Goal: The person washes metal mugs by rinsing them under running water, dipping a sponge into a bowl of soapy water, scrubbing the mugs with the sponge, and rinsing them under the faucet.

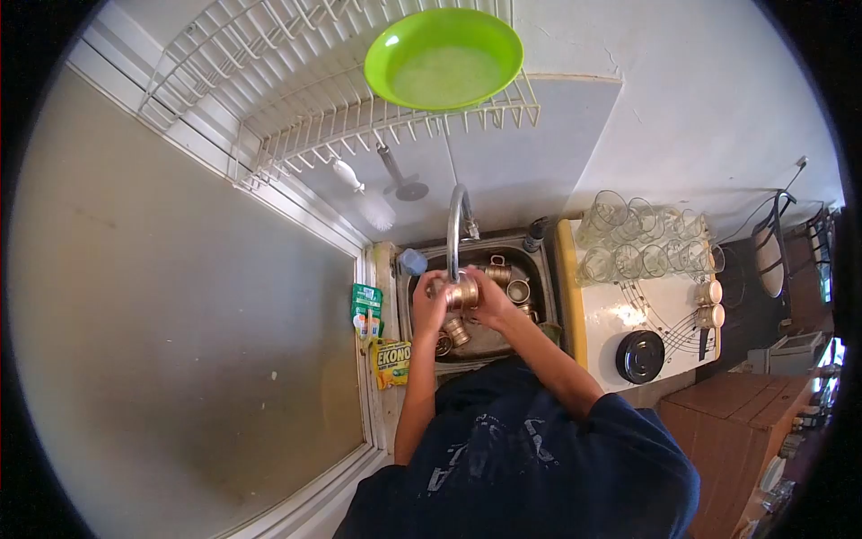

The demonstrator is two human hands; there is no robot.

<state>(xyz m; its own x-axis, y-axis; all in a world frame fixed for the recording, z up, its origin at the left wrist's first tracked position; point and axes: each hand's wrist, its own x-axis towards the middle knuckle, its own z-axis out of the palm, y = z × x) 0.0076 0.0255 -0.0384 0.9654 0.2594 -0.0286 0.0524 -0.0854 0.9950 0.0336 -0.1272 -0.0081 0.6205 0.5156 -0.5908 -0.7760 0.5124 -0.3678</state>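
Both hands hold one metallic, copper-coloured mug (462, 294) under the curved faucet (456, 211), above the sink (485, 346). My left hand (429, 301) wraps the mug's left side, and my right hand (489, 298) grips its right side. Below and around the hands, several similar mugs lie in the basin, among them one upright mug (518, 290) on the right and another mug (457, 332) below. Whether water runs from the faucet cannot be made out.
A green bowl (444, 58) sits on the white wire rack (314, 135) overhead. Right of the sink, a counter (602, 328) bears several glasses (628, 260) and a black round lid (640, 357). A yellow packet (391, 363) and green packet (366, 308) lie left; a blue item (413, 261) is at the sink corner.
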